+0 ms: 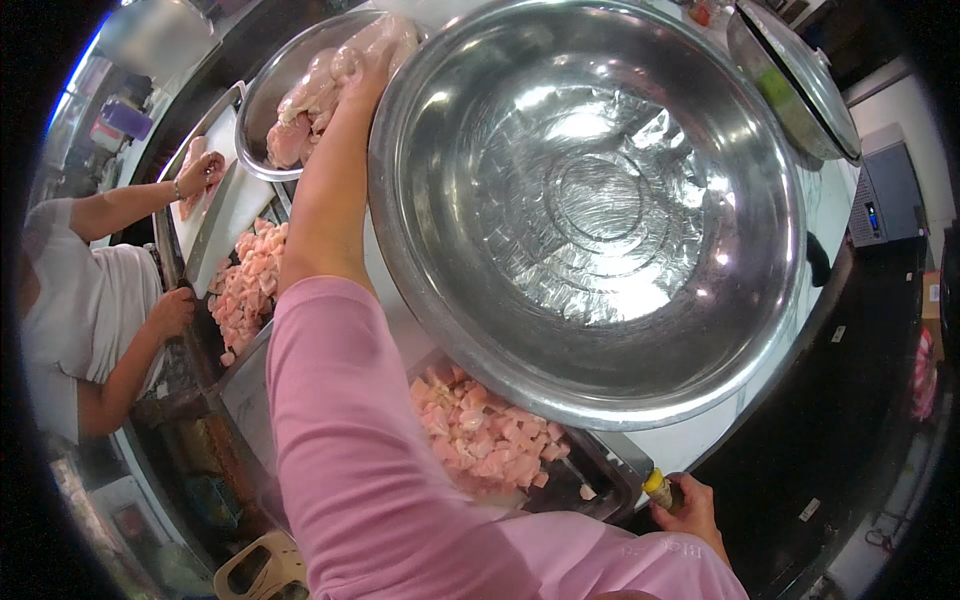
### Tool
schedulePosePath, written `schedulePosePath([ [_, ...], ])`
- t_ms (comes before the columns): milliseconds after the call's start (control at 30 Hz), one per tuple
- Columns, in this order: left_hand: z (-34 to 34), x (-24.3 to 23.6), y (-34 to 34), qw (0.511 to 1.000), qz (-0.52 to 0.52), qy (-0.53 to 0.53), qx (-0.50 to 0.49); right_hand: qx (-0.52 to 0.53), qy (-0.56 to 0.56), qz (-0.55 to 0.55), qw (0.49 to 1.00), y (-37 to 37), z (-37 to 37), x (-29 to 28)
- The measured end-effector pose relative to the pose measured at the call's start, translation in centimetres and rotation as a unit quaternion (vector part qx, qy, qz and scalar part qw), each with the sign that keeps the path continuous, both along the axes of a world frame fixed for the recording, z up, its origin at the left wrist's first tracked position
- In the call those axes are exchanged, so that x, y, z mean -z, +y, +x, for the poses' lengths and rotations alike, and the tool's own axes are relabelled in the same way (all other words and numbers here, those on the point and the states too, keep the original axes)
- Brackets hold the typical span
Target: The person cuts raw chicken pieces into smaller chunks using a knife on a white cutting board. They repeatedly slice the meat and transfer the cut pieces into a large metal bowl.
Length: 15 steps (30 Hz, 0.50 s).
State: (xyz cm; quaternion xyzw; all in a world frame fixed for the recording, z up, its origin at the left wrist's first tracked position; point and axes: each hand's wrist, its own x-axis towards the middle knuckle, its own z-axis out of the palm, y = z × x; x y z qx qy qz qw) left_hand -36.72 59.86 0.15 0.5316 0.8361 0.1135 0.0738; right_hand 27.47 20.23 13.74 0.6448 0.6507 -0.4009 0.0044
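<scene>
My left arm stretches up across the table, and my left hand (pixel 368 80) is closed on a piece of raw chicken (pixel 392 40) at the steel bowl (pixel 243 135); its fingers are partly hidden. More pale pink raw chicken (pixel 292 135) lies in that bowl. At the lower right, my right hand (pixel 697 518) grips the yellow-ended handle of a knife (pixel 657 487). The knife's broad blade lies over the edge of a dark tray (pixel 610 505). Diced raw chicken (pixel 485 435) fills part of this tray, partly covered by my sleeve.
A very large steel basin (pixel 600 210), bare inside, overhangs the tray. On the left a co-worker in white cuts meat on a white board (pixel 245 200) with a knife (pixel 214 225), beside more diced chicken (pixel 245 290). A lidded steel pot (pixel 790 90) stands far right.
</scene>
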Motion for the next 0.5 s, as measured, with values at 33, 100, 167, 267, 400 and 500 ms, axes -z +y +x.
schedulePosePath([
  [33, 0.1, 0.7, -0.1, 1.0, 0.006, 0.011, -0.014, -0.01, -0.004, -0.006, 1.0, 0.1, -0.1, 0.0],
  [100, 1.1, -0.3, -0.2, 0.998, 0.034, 0.035, -0.042, -0.03, -0.011, -0.003, 0.999, 0.5, -0.1, -0.1],
  [167, 2.2, -1.2, 0.0, 0.998, 0.034, 0.006, -0.054, -0.034, -0.008, -0.001, 0.999, 0.6, -0.1, 0.0],
  [267, 0.5, -1.1, 0.1, 0.996, 0.061, 0.023, -0.054, -0.067, -0.007, 0.007, 0.998, 0.9, 0.0, -0.1],
  [400, -0.3, 0.1, 0.7, 0.994, 0.086, 0.055, -0.024, -0.056, -0.015, -0.021, 0.998, 0.7, 0.3, 0.9],
  [500, 1.9, -2.4, -0.1, 0.992, 0.089, 0.081, -0.026, -0.071, -0.014, -0.01, 0.997, 0.5, 0.3, 1.2],
])
